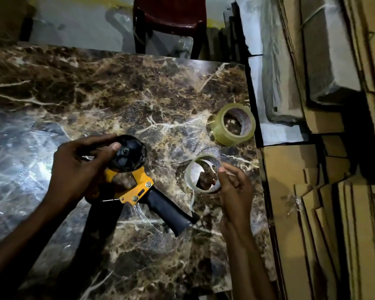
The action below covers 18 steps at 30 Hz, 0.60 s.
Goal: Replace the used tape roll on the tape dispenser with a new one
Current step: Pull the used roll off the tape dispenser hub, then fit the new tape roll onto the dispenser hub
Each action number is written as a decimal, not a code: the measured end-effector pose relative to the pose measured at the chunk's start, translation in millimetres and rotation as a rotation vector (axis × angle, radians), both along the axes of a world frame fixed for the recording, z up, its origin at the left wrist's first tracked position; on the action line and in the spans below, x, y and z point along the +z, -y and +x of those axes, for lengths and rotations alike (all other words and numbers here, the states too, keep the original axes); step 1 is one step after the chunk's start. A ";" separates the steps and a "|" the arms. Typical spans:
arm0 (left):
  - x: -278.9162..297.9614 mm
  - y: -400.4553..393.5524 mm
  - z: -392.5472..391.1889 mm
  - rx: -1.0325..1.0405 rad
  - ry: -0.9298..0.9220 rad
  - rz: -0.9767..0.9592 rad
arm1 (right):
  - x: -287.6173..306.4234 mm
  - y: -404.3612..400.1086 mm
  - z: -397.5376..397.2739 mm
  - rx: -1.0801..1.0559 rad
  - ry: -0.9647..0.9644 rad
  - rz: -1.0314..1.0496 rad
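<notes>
My left hand (78, 169) grips the tape dispenser (136, 182); its hub (128, 153) is bare. My right hand (234, 187) pinches the used roll (204, 173). The new roll (234, 124) at two o'clock sits near the table (95, 94) edge, so I might knock it off.

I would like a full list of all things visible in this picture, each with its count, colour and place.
tape dispenser: one, yellow frame with black handle and black hub, on the table left of centre; no roll on the hub
used tape roll: one, nearly bare pale core, at the table's right side
new tape roll: one, clear yellowish, thick, lying near the table's right edge
table: one, brown marble pattern, fills the centre
chair: one, dark red, behind the table
flattened cardboard: many sheets, brown, stacked at right
left hand: on the dispenser's hub
right hand: pinching the used tape roll's rim
</notes>
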State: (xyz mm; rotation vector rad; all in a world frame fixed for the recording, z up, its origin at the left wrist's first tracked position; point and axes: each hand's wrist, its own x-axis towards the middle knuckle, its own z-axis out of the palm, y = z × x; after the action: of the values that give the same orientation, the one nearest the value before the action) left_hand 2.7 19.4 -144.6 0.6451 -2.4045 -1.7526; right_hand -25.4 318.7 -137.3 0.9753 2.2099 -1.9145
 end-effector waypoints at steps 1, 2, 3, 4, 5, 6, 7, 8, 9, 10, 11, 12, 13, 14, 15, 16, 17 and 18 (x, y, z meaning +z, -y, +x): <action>-0.2 -2.7 -0.8 -0.008 0.001 0.005 | -1.7 -1.4 -1.2 0.002 -0.004 0.019; 0.1 -5.6 -2.4 -0.013 0.003 0.007 | -3.0 -2.8 -2.3 0.008 -0.006 0.038; 0.9 -8.3 -3.8 -0.016 0.008 0.001 | -4.5 -4.4 -2.8 0.020 -0.009 0.060; 2.2 -11.0 -5.5 -0.026 0.008 -0.012 | -4.9 -5.2 -3.1 0.035 -0.013 0.085; 3.5 -12.6 -6.7 -0.037 0.007 -0.027 | -6.1 -5.9 -3.1 0.053 -0.019 0.115; 4.9 -14.6 -8.0 -0.047 0.006 -0.040 | -7.0 -7.1 -2.7 0.070 -0.024 0.141; 6.1 -16.0 -8.7 -0.052 0.007 -0.053 | -8.2 -8.7 -2.1 0.085 -0.025 0.166; 7.1 -17.3 -9.6 -0.057 0.006 -0.065 | -8.2 -10.1 -1.6 0.095 -0.023 0.186; 8.1 -18.2 -10.4 -0.063 0.007 -0.080 | -7.7 -11.4 -1.4 0.098 -0.022 0.198; 9.0 -18.3 -11.1 -0.071 0.009 -0.094 | -7.3 -12.3 -1.0 0.098 -0.019 0.198; 9.6 -18.4 -12.0 -0.080 0.013 -0.104 | -7.1 -13.8 -0.6 0.102 -0.019 0.199; 10.0 -18.3 -13.0 -0.089 0.016 -0.107 | -6.9 -14.9 -0.1 0.113 -0.021 0.206; 10.1 -18.0 -14.0 -0.096 0.020 -0.109 | -6.9 -15.8 0.5 0.131 -0.027 0.213; 9.5 -17.4 -15.1 -0.102 0.025 -0.112 | -6.9 -16.2 0.6 0.144 -0.029 0.215; 8.5 -16.3 -15.9 -0.109 0.030 -0.117 | -7.5 -16.7 0.6 0.153 -0.029 0.214; 7.5 -15.5 -17.1 -0.116 0.035 -0.120 | -7.9 -17.2 0.0 0.158 -0.026 0.212; 7.1 -15.1 -18.6 -0.122 0.042 -0.119 | -8.5 -18.3 -0.7 0.164 -0.026 0.212; 7.6 -14.9 -20.5 -0.128 0.051 -0.115 | -8.3 -19.2 -1.8 0.170 -0.031 0.212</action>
State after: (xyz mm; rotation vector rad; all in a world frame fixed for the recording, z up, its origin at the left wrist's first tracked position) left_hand -17.8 34.3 -137.0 0.5399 -2.6119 -1.6462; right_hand -27.2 337.9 -145.6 0.7558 2.4633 -1.6630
